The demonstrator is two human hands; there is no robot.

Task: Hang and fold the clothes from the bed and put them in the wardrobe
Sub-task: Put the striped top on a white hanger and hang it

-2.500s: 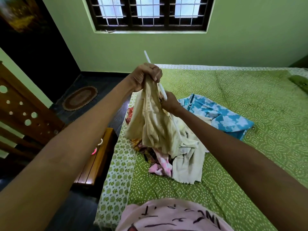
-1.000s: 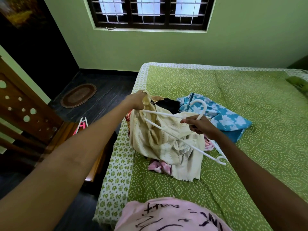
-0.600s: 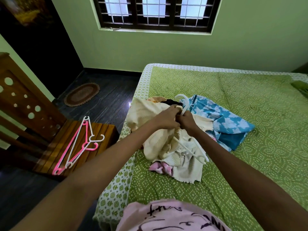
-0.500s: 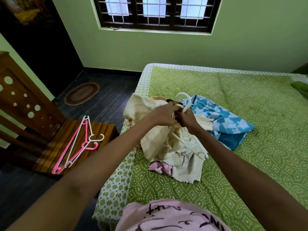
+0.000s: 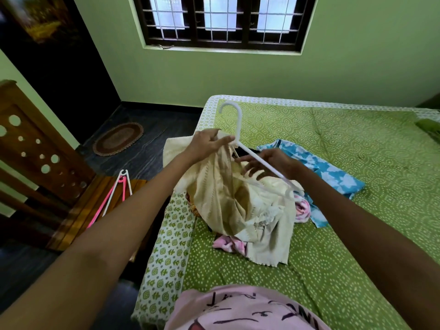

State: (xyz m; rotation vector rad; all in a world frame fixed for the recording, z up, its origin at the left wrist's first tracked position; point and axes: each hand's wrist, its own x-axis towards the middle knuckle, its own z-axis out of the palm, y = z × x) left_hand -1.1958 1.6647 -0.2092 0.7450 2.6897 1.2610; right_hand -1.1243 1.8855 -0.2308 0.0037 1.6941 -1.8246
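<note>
A cream woven cotton garment [image 5: 223,198] hangs bunched from a white plastic hanger [image 5: 240,144] above the green patterned bed [image 5: 345,163]. The left hand [image 5: 209,145] pinches cloth and hanger neck together; the right hand [image 5: 269,164], fingers spread loosely, rests beneath the hanger's arm. A blue floral cloth [image 5: 321,167] lies just beside it, and pink and white hangers [image 5: 114,196] lie on a wooden bench [image 5: 78,217] by the bed.

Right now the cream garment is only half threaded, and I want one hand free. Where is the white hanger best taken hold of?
Probably at the neck of the white hanger, just under the hook where both arms meet. Come from above: the hook stands clear of the cloth, while the arm's lower end runs into the cream garment. The left hand already pinches cloth there; the right hand could then let go.
</note>
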